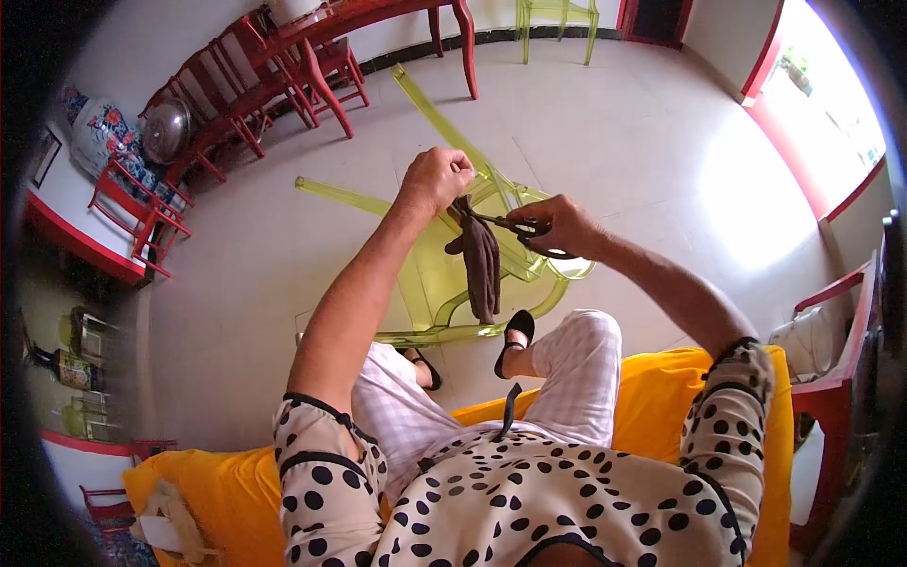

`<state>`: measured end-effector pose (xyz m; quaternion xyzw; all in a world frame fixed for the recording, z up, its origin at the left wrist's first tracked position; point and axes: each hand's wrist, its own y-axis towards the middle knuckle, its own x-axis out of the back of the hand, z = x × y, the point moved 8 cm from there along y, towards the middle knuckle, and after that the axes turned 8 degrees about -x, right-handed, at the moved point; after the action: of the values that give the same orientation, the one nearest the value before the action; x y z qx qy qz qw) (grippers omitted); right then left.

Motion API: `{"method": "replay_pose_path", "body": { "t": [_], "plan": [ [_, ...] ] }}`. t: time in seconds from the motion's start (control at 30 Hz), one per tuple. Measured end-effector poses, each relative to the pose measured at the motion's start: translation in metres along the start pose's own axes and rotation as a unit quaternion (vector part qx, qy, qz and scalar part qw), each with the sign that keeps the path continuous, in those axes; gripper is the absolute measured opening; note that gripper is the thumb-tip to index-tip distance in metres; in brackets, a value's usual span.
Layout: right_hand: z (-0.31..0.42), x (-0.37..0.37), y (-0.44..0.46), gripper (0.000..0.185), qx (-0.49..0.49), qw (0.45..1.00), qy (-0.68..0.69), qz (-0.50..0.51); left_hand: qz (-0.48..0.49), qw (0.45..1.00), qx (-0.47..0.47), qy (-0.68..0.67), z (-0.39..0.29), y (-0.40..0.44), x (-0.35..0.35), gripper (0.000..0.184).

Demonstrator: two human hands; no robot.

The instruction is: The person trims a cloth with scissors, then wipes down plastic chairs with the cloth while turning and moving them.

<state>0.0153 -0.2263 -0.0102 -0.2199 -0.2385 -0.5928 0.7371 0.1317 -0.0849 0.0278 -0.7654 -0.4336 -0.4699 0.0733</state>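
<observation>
My left hand (439,180) is closed in a pinch above a dark brown piece of cloth (483,274), which looks like a sock or glove. Whatever lies between its fingertips is too small to make out. My right hand (570,229) grips a pair of dark-handled scissors (525,228) by the loops. Their blades point left and meet the upper part of the cloth; whether they are cutting cannot be seen. The cloth hangs down in front of a clear yellow-green plastic chair (430,269), which lies tipped over on the floor before my knees.
I sit on an orange-covered seat (652,406). Red wooden chairs (227,80) and a red table (378,19) stand at the back left, near a large patterned vase (109,132). Another clear green chair (557,14) is at the far wall. A bright doorway (822,104) opens at right.
</observation>
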Motion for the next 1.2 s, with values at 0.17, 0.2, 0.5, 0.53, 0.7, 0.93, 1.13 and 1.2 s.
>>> {"method": "replay_pose_path", "body": {
  "t": [0.17,0.2,0.5,0.53,0.7,0.93,1.13,1.2],
  "plan": [
    [-0.024,-0.018,-0.004,0.054,-0.022,0.997,0.069,0.006,-0.014,1.000,-0.019,-0.009,-0.003,-0.001,0.004,0.020],
    [-0.019,-0.015,-0.001,0.054,0.024,0.998,0.061,-0.009,-0.015,1.000,-0.016,-0.010,-0.003,-0.001,0.003,0.021],
    [0.066,0.024,0.012,0.039,0.041,0.980,-0.186,0.052,-0.016,1.000,0.007,0.003,-0.003,-0.003,0.006,0.019],
    [0.063,0.021,0.014,0.037,0.035,0.978,-0.199,0.055,-0.018,1.000,0.005,0.008,-0.004,-0.004,0.005,0.019],
    [0.058,0.009,0.012,0.032,0.056,0.974,-0.214,0.036,-0.015,1.000,-0.001,0.015,-0.003,-0.005,0.005,0.019],
    [0.082,0.008,0.007,0.022,0.058,0.928,-0.367,0.019,-0.019,0.999,0.009,0.042,-0.004,-0.004,0.006,0.020],
    [0.016,-0.030,0.034,0.020,0.036,0.871,-0.483,0.084,-0.023,1.000,0.010,-0.008,0.007,0.001,0.007,0.018],
    [0.001,-0.018,0.019,0.029,0.093,0.925,-0.364,0.057,-0.027,0.999,-0.006,-0.018,0.005,0.001,0.002,0.017]
  ]
}}
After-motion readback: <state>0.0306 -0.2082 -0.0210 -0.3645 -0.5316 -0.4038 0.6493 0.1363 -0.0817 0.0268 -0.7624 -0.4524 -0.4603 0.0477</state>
